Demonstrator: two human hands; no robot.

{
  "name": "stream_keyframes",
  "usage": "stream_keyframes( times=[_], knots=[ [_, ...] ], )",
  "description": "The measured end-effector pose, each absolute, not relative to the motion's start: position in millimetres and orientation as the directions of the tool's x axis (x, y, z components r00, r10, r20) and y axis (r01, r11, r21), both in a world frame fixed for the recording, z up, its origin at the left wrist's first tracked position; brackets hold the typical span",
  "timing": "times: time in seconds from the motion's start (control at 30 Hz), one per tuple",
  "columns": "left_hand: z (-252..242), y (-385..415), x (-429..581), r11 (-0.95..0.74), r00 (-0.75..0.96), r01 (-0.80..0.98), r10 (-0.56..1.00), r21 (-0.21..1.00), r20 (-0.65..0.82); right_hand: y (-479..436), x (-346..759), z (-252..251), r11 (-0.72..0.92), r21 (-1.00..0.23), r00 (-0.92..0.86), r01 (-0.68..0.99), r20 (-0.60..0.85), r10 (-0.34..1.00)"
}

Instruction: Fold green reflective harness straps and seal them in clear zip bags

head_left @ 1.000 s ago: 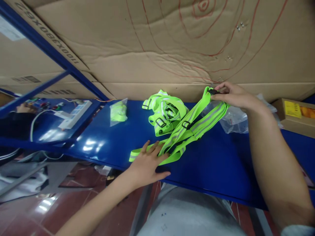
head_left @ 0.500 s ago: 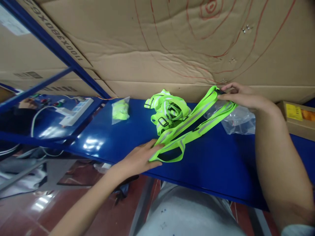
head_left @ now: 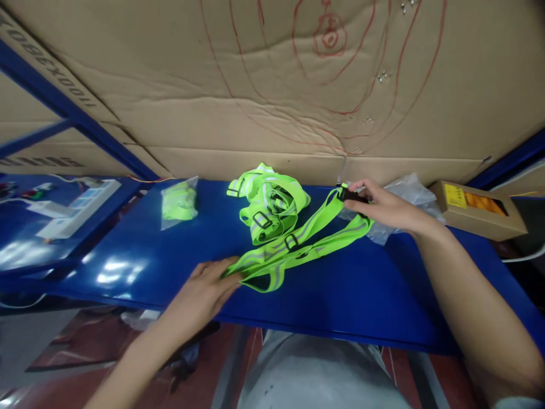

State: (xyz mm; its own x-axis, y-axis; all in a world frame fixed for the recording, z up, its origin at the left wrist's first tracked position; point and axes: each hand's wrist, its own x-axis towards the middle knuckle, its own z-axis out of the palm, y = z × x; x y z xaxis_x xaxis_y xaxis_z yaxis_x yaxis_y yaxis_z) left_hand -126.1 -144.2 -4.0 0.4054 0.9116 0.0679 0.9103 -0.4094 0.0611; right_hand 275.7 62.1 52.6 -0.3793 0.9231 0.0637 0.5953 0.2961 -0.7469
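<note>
A neon-green strap with grey reflective stripes [head_left: 315, 224] stretches between my two hands just over the blue shelf. My left hand [head_left: 215, 282] is closed on its folded near end, left of centre. At the far right end, my right hand [head_left: 374, 203] pinches the strap by its black buckle [head_left: 352, 195]. A black slider sits midway along the strap, and a short loop hangs near my left hand. Behind it lies a tangled heap of similar green straps [head_left: 272, 199] with black buckles.
A clear bag holding folded green material [head_left: 179, 203] lies left on the blue shelf [head_left: 323, 307]. Crumpled clear plastic [head_left: 409, 190] and a cardboard box with a yellow label [head_left: 481, 210] are at right. A white power strip [head_left: 80, 210] is far left; cardboard [head_left: 272, 74] stands behind.
The view has shifted right. The strap hangs lower between my hands, its black slider now shows, and more of the black buckle is visible at my right hand.
</note>
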Motion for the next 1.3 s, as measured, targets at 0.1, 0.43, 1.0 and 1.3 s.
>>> stream_keyframes(
  times=[0.1,0.43,1.0,1.3],
  knots=[
    [-1,-136,-151,-0.423,0.424,0.901,0.906,0.095,0.013,18,285,59,0.218,-0.826,-0.343,0.519,0.032,0.939],
    [29,-164,-164,-0.432,0.423,0.898,0.900,0.083,0.107,-78,280,-12,-0.019,-0.886,-0.146,0.464,-0.098,0.985],
    [-32,-124,14,-0.662,0.642,0.739,0.748,0.123,0.170,-131,293,5,-0.001,-0.012,0.000,1.000,-0.074,0.997],
    [-15,-170,23,-0.630,0.592,0.776,0.744,0.030,0.309,-111,334,-30,0.739,-0.234,-0.723,0.632,0.164,0.671]
  ],
)
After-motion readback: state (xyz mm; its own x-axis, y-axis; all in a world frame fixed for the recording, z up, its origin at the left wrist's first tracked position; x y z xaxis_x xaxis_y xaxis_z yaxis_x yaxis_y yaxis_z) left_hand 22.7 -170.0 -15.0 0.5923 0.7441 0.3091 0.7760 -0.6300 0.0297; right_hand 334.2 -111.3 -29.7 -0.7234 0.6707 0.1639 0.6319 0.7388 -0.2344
